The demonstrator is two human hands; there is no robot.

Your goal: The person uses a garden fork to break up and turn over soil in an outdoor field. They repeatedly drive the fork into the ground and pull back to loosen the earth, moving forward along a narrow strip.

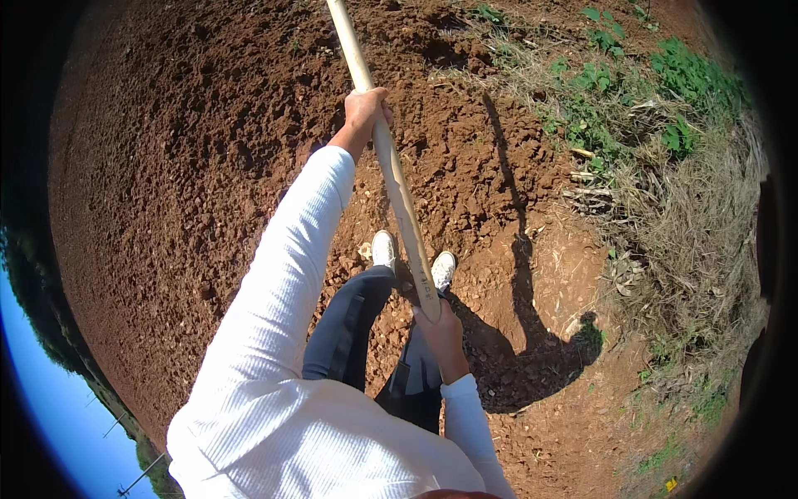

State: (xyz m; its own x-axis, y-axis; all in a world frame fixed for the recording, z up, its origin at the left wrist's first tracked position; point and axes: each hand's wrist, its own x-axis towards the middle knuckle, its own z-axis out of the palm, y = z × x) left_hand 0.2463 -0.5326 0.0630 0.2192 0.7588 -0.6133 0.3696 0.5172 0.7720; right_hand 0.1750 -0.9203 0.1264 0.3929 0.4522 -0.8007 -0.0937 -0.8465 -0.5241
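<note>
A long, pale wooden tool handle [397, 187] slants from the top edge of the view down toward my body. My left hand [366, 112] is closed around it well up its length, with the arm stretched out. My right hand [442, 331] grips the near end, close in front of my legs. Whatever is fixed to the far end lies beyond the top of the view, so I cannot tell which tool it is. Loose, cloddy reddish-brown soil [208, 158] spreads under and to the left of the handle.
My white shoes [384, 249] stand on the soil below the handle. To the right, dry grass [690, 224] and green leafy plants [694, 75] border the dug ground. My shadow [540, 366] falls on a smoother dirt strip [573, 274] at the right.
</note>
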